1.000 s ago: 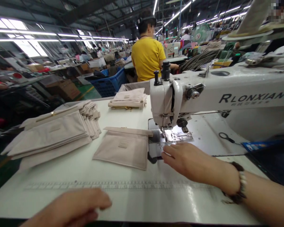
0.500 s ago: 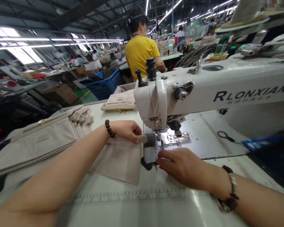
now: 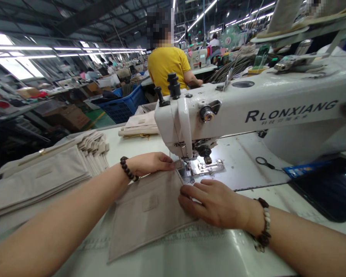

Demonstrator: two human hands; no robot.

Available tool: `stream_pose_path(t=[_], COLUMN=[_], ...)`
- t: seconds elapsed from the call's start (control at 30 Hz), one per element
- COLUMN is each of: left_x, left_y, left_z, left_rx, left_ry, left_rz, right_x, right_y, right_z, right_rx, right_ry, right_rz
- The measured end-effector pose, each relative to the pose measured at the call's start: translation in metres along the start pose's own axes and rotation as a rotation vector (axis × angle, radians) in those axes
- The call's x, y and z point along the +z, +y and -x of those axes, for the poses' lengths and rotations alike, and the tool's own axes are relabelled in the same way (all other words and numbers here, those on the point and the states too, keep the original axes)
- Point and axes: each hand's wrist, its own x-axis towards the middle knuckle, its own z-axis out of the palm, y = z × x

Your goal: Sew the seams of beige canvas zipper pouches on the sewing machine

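A flat beige fabric panel (image 3: 150, 227) with a small label patch lies tilted on the table in front of the sewing machine (image 3: 184, 123). My left hand (image 3: 155, 162) pinches the panel's top corner, where a small tab (image 3: 178, 164) sticks out close beside the presser foot (image 3: 188, 165). At the panel's right edge, my right hand (image 3: 209, 202) has its fingers curled together and gripping the cloth; the thumb is largely hidden. Both hands are just in front of the needle area, which is lit.
Stacked beige fabric pieces (image 3: 46, 173) lie at left, and more (image 3: 141, 122) behind the machine head. Thread snips (image 3: 265, 163) and a dark tray-like object (image 3: 328, 192) are at right. A ruler strip (image 3: 187, 235) runs along the table. A person in yellow (image 3: 168, 67) sits ahead.
The panel has swung and shifted rightward, its tab now beside the presser foot. My left hand moved right with it. My right hand came left onto the panel's edge.
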Motion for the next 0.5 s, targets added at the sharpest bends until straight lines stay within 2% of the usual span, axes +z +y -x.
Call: stream_pose_path(t=[0.07, 0.2, 0.27, 0.4, 0.5], left_x=[0.004, 0.010, 0.011, 0.010, 0.008], left_y=[0.000, -0.003, -0.006, -0.011, -0.012], left_z=[0.004, 0.011, 0.010, -0.006, -0.030], left_rx=[-0.036, -0.089, -0.079, 0.026, 0.124], left_ry=[0.038, 0.160, 0.249, 0.464, 0.552], left_rz=[-0.066, -0.495, -0.635, -0.748, -0.755], right_x=[-0.003, -0.005, -0.004, 0.002, 0.008], right_y=[-0.004, -0.014, -0.013, -0.002, 0.008], right_z=[-0.001, -0.008, -0.015, -0.028, -0.033], right_rx=[-0.007, -0.059, -0.083, -0.026, 0.041], right_ry=[-0.029, -0.184, -0.263, -0.352, -0.390], right_rz=[0.001, -0.027, -0.024, 0.022, 0.041])
